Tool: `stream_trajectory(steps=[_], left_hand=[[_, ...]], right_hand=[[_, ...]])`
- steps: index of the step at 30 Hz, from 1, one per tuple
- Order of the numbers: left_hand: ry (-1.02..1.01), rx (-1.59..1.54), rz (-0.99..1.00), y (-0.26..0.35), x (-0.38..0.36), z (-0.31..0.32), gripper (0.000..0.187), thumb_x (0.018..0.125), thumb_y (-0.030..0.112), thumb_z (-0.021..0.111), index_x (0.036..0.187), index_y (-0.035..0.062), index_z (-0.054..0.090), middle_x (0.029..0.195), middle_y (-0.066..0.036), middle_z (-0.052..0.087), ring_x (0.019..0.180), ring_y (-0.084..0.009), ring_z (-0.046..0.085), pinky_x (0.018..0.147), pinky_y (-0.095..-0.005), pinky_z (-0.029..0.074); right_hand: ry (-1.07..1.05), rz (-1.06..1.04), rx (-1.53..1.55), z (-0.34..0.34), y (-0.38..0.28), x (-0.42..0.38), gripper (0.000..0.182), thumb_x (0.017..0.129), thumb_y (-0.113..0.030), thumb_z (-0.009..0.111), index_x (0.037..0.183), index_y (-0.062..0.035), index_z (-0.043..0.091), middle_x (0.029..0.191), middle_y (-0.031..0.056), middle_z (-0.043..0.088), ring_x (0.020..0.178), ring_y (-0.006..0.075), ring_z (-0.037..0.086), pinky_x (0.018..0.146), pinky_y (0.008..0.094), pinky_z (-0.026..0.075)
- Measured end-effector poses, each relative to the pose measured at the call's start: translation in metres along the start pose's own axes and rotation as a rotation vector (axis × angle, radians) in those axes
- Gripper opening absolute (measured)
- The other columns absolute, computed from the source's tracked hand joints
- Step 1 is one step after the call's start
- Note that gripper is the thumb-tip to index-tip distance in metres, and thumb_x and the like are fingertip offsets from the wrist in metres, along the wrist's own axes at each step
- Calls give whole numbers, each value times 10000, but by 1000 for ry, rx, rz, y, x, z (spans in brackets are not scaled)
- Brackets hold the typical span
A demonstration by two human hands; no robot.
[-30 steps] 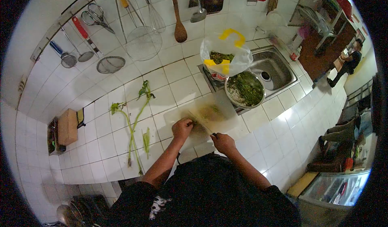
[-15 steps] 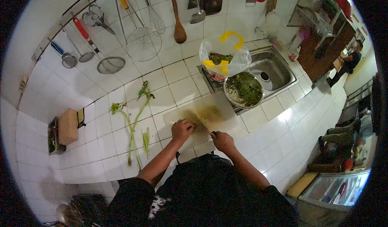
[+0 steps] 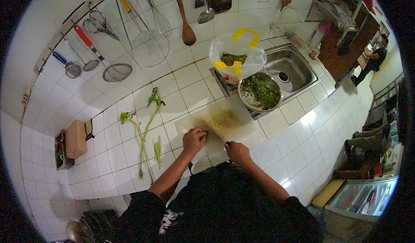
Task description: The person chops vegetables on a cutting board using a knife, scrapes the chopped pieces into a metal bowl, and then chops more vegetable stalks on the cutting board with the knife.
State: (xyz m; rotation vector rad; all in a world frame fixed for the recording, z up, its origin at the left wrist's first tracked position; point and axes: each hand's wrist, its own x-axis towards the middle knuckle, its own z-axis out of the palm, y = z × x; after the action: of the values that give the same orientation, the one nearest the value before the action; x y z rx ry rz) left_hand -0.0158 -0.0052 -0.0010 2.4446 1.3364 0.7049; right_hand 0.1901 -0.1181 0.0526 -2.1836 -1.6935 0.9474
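Note:
My right hand [image 3: 237, 152] is wrapped round the dark handle of a kitchen knife [image 3: 213, 129]. The blade points away and to the left over a pale cutting board [image 3: 242, 132]. Left of the blade, my left hand [image 3: 194, 141] rests on the board with its fingers curled; what they hold, if anything, is hidden. Small chopped green bits [image 3: 228, 115] lie on the board beyond the blade. Long leafy green stalks [image 3: 145, 141] lie on the tiles to the left, with a few short cut stalks [image 3: 157, 152] beside them.
A metal bowl [image 3: 282, 99] of chopped greens and a plastic bag [image 3: 258, 61] stand by the steel sink [image 3: 298, 76]. Strainers, scissors [image 3: 98, 26] and a wooden spoon [image 3: 188, 34] hang on the wall. A brown box [image 3: 75, 139] stands far left; another person [image 3: 374, 59] is far right.
The view has shifted slightly. Both hands stay in nearly the same place on the board, the right one still gripping the knife; the blade shows more clearly now.

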Motion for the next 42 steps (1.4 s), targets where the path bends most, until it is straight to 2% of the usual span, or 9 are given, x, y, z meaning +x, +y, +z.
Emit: stream_trajectory(steps=[7, 10, 19, 23, 29, 33, 35, 40, 42], left_hand=[[-152, -45, -283, -5, 7, -4, 178, 715, 230, 720, 871, 149, 752, 900, -51, 689, 859, -254, 663, 715, -381, 533], [-128, -76, -319, -2, 5, -3, 181, 703, 246, 724, 856, 155, 755, 861, -68, 685, 836, -269, 664, 710, -394, 532], [-109, -133, -380, 1, 5, -1, 194, 685, 295, 717, 808, 146, 738, 816, -110, 682, 784, -306, 660, 690, -436, 521], [-9, -55, -293, 9, 2, -4, 173, 683, 266, 712, 775, 120, 726, 781, -124, 683, 755, -314, 657, 664, -449, 516], [-52, -57, -285, 12, 4, -9, 168, 690, 266, 711, 795, 138, 740, 786, -120, 689, 786, -312, 655, 688, -451, 524], [-90, -63, -321, 7, 7, -7, 171, 695, 269, 710, 812, 149, 746, 803, -115, 694, 794, -314, 658, 702, -452, 528], [-111, -52, -333, 7, 6, -11, 168, 696, 275, 710, 809, 156, 748, 801, -113, 695, 799, -315, 660, 707, -451, 530], [-86, -48, -373, 10, 6, -8, 180, 694, 284, 719, 820, 159, 748, 813, -100, 700, 829, -305, 658, 718, -446, 532], [-103, -63, -378, 8, 6, -9, 183, 692, 285, 724, 822, 158, 747, 816, -93, 701, 841, -301, 657, 718, -446, 532]], right_hand=[[-67, -7, -24, -14, -4, -8, 532, 973, -474, 411, 951, -4, 661, 868, 247, 674, 839, 429, 652, 754, 522, 515], [-93, 15, -23, -10, -6, -18, 532, 975, -468, 409, 952, 4, 652, 871, 247, 675, 844, 428, 653, 753, 532, 511], [-22, -23, -55, -10, -11, -7, 540, 987, -457, 379, 947, 12, 644, 881, 263, 666, 875, 444, 635, 786, 531, 501], [-79, 11, -72, 7, -4, -22, 554, 987, -460, 377, 945, 24, 645, 883, 274, 661, 883, 452, 629, 792, 533, 498], [72, 59, -46, 16, -16, -22, 534, 985, -450, 390, 925, 18, 638, 849, 283, 652, 853, 452, 636, 746, 537, 503], [60, 57, -79, 15, -11, -18, 535, 982, -457, 397, 922, 16, 641, 855, 283, 653, 847, 456, 636, 747, 542, 499], [51, -43, -35, 3, -29, -38, 537, 978, -462, 406, 914, 16, 644, 850, 286, 652, 850, 460, 634, 754, 542, 498], [14, 72, -69, 23, -22, -34, 534, 977, -458, 415, 912, 19, 646, 828, 290, 651, 846, 466, 633, 759, 536, 502], [131, 63, -48, 26, -22, -28, 534, 980, -458, 407, 920, 15, 649, 839, 287, 652, 860, 461, 632, 777, 541, 496]])
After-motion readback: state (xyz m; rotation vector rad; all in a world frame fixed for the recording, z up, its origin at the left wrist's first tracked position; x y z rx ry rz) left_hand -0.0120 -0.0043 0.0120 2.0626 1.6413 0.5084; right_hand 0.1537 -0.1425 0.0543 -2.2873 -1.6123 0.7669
